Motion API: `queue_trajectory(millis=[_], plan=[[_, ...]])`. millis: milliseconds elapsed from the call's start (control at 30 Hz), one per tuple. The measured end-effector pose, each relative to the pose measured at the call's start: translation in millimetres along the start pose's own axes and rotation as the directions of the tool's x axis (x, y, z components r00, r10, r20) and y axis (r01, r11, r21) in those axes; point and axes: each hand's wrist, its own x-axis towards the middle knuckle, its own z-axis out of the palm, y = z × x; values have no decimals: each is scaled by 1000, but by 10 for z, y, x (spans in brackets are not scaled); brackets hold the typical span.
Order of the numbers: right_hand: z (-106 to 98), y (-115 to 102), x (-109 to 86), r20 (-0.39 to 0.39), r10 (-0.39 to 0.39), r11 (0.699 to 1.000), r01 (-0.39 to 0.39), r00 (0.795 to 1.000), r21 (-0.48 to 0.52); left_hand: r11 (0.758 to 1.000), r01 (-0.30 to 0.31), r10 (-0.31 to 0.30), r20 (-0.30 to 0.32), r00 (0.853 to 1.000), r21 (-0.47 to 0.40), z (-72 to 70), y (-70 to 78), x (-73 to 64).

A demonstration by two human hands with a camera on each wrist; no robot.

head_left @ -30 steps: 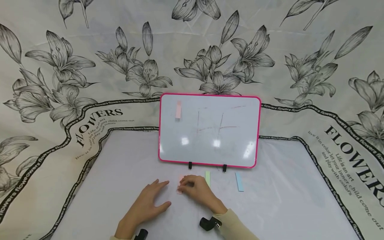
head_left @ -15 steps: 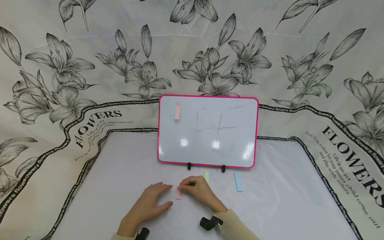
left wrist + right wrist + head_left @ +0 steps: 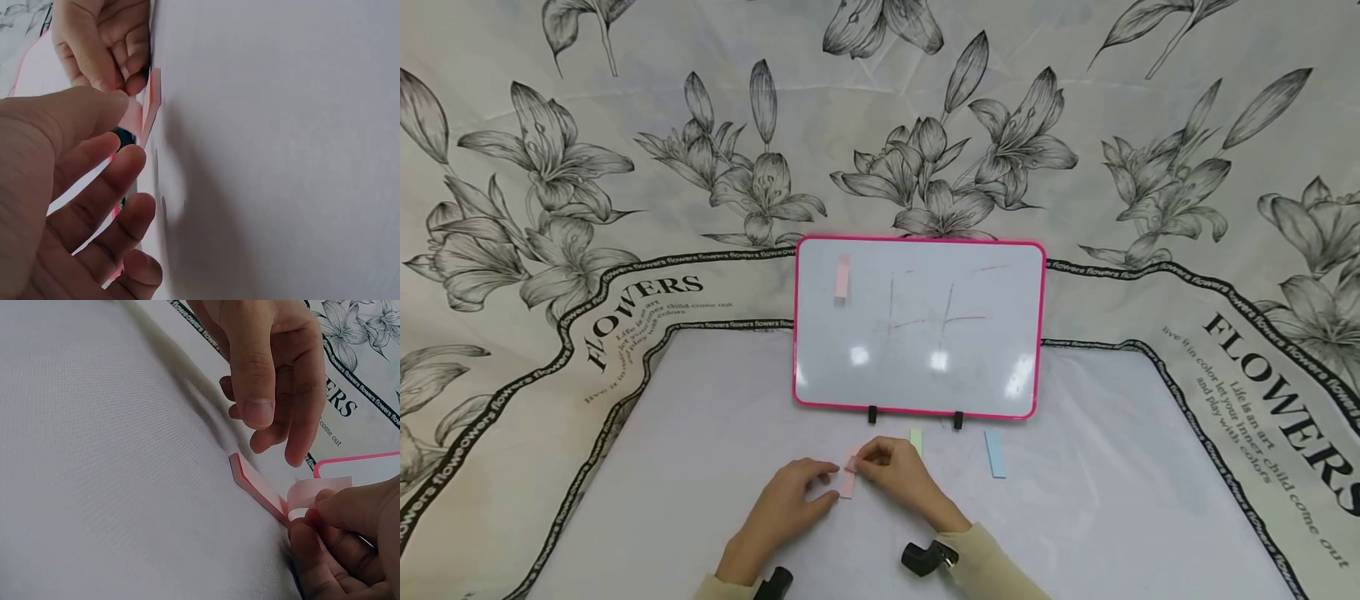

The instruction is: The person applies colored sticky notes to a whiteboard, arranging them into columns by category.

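A narrow pad of pink sticky notes (image 3: 259, 487) lies on the white tabletop. My right hand (image 3: 898, 475) pinches the top pink sheet (image 3: 303, 492) between thumb and finger; in the right wrist view that sheet curls up from the pad. Just left of the pad, my left hand (image 3: 793, 504) hovers with fingers loosely bent and thumb apart from them, holding nothing. The left wrist view shows its fingers (image 3: 103, 200) close to the pad but apart from it.
Behind the hands stands a pink-framed whiteboard (image 3: 917, 375) on black feet, bearing one pink strip (image 3: 842, 277) and faint red lines. A green note pad (image 3: 916, 442) and a blue note pad (image 3: 995, 454) lie to the right. Floral cloth (image 3: 760, 283) hangs behind.
My left hand has moved right, closer to the pink pad, and its fingers have bent more. The pink pad has come slightly nearer to me while my right hand keeps pinching at it.
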Motion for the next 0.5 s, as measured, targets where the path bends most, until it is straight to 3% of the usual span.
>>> queue_trajectory(millis=[167,500], plan=[[-4,-8,-8,-5,1,1000,-1,1000,0,998,25,-21,54,998,-64,46,36,34],[-7,-45,-19,20,-31,999,31,999,8,994,66,-62,54,997,-83,100,81,90]])
